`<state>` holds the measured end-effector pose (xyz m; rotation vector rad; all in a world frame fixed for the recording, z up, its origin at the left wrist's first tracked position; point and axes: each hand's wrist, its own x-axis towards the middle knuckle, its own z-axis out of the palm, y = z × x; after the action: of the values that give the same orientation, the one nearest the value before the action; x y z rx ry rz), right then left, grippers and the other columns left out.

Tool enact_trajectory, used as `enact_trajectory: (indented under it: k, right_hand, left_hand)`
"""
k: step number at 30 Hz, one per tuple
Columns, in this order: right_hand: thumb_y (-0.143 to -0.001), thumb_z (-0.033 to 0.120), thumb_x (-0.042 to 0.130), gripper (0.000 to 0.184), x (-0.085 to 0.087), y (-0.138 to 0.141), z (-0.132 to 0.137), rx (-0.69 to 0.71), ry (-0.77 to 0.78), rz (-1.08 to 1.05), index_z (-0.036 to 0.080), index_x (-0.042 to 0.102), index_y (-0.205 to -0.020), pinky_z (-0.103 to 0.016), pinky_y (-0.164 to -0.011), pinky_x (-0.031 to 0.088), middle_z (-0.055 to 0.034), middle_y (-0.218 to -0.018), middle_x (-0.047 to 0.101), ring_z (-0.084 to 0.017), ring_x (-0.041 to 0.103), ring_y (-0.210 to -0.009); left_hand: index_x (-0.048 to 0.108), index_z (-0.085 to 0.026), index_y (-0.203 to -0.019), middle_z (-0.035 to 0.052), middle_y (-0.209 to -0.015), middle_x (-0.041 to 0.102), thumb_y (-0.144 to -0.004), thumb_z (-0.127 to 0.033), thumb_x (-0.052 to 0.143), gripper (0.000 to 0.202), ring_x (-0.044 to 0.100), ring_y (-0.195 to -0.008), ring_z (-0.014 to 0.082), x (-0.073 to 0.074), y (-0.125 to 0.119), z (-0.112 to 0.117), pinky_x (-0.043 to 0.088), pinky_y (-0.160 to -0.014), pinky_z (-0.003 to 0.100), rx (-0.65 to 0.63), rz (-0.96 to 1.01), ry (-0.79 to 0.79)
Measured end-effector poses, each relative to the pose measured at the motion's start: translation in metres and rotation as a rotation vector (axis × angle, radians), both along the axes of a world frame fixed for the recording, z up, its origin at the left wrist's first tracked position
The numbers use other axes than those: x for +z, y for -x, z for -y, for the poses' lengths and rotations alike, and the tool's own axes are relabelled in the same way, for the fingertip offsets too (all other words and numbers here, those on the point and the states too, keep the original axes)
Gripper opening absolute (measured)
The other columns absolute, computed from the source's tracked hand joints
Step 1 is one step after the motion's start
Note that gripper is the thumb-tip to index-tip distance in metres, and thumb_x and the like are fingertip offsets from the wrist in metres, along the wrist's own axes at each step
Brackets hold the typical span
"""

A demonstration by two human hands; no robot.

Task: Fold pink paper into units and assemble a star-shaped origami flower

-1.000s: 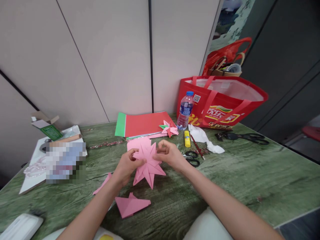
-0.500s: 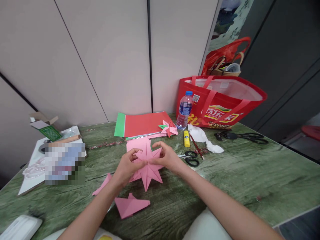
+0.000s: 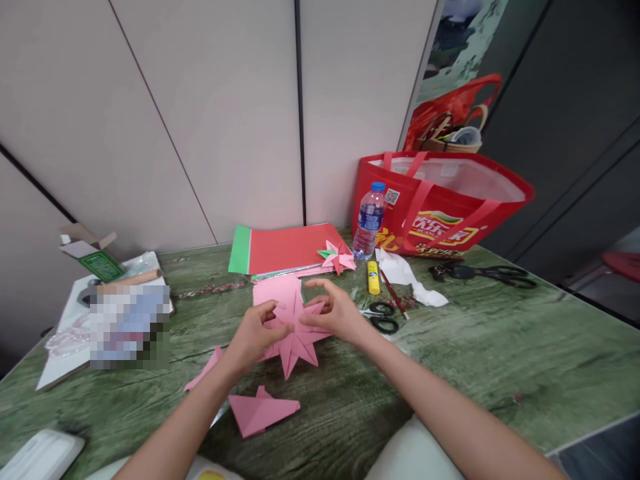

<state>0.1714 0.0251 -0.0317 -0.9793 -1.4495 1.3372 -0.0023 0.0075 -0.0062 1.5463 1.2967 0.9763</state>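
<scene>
A pink folded paper star (image 3: 299,347) with several points is held up between my two hands, over the green table. My left hand (image 3: 259,335) pinches its left side, thumb on the front face and fingers behind. Opposite it, my right hand (image 3: 336,313) grips the right side with the thumb near the star's centre; its index finger is raised. Below lies a folded pink paper piece (image 3: 263,412), and another pink piece (image 3: 207,370) is partly hidden by my left forearm. Behind the star sits a pink paper sheet (image 3: 275,291).
Red and green paper sheets (image 3: 295,250) carry a smaller pink, red and green star (image 3: 337,257). To the right are a water bottle (image 3: 369,223), yellow glue stick (image 3: 373,278), scissors (image 3: 384,325), pencil (image 3: 395,295), tissue (image 3: 407,277), black scissors (image 3: 493,273) and red bag (image 3: 450,207).
The pink star has turned slightly in my hands, its lower point shifting left and its right point moving right and down. My hands stay in nearly the same place.
</scene>
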Motion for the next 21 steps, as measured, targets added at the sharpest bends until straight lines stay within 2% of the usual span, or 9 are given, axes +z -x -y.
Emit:
enact_trajectory:
  k: [4, 8, 10, 13, 18, 21]
  right_hand:
    - [-0.060, 0.022, 0.069, 0.045, 0.003, 0.000, 0.002, 0.002, -0.080, -0.011, 0.022, 0.050, -0.101, -0.018, -0.045, 0.035, 0.0013, -0.075, 0.062, -0.007, 0.048, -0.049]
    - [-0.066, 0.023, 0.063, 0.011, 0.008, -0.002, 0.004, 0.071, -0.149, 0.119, 0.016, 0.064, -0.075, -0.019, -0.047, 0.037, 0.0005, -0.064, 0.060, -0.008, 0.048, -0.051]
    - [-0.066, 0.022, 0.062, 0.009, 0.009, -0.004, 0.005, 0.161, -0.156, 0.182, 0.015, 0.067, -0.068, -0.020, -0.049, 0.038, 0.0000, -0.061, 0.061, -0.009, 0.050, -0.053]
    - [-0.064, 0.022, 0.064, 0.012, 0.009, -0.006, 0.005, 0.252, -0.164, 0.232, 0.014, 0.071, -0.070, -0.019, -0.049, 0.037, -0.0008, -0.063, 0.062, -0.009, 0.049, -0.054]
    - [-0.063, 0.022, 0.066, 0.012, 0.008, -0.008, 0.004, 0.223, -0.158, 0.221, 0.015, 0.072, -0.071, -0.019, -0.047, 0.035, -0.0007, -0.063, 0.062, -0.009, 0.049, -0.053]
    - [-0.064, 0.020, 0.066, 0.008, 0.011, -0.009, 0.005, 0.189, -0.285, 0.330, 0.018, 0.072, -0.068, -0.020, -0.050, 0.036, -0.0004, -0.065, 0.063, -0.011, 0.053, -0.057]
  left_hand:
    - [0.061, -0.015, -0.071, 0.0000, -0.068, 0.055, -0.050, -0.023, 0.071, 0.025, 0.050, -0.073, 0.0175, -0.004, 0.001, -0.001, 0.040, -0.067, 0.025, 0.109, 0.048, 0.038]
    - [0.060, -0.015, -0.070, -0.0024, -0.061, 0.050, -0.051, -0.023, 0.070, 0.023, 0.048, -0.067, 0.0157, -0.005, 0.002, -0.002, 0.039, -0.067, 0.025, 0.045, 0.048, 0.067]
    - [0.060, -0.016, -0.068, -0.0031, -0.061, 0.049, -0.050, -0.021, 0.070, 0.021, 0.047, -0.067, 0.0157, -0.004, 0.002, -0.001, 0.038, -0.068, 0.025, 0.020, 0.026, 0.040]
    - [0.059, -0.017, -0.068, -0.0047, -0.059, 0.046, -0.054, -0.019, 0.067, 0.016, 0.044, -0.062, 0.0135, -0.001, 0.002, -0.001, 0.037, -0.066, 0.024, -0.073, -0.046, 0.003]
    - [0.059, -0.016, -0.066, -0.0053, -0.059, 0.047, -0.060, -0.018, 0.063, 0.008, 0.042, -0.058, 0.0114, 0.004, 0.004, 0.000, 0.036, -0.063, 0.023, -0.157, -0.122, -0.070]
    - [0.060, -0.016, -0.067, -0.0037, -0.060, 0.051, -0.061, -0.019, 0.062, 0.007, 0.044, -0.058, 0.0123, 0.005, 0.004, 0.000, 0.038, -0.060, 0.022, -0.207, -0.137, -0.063]
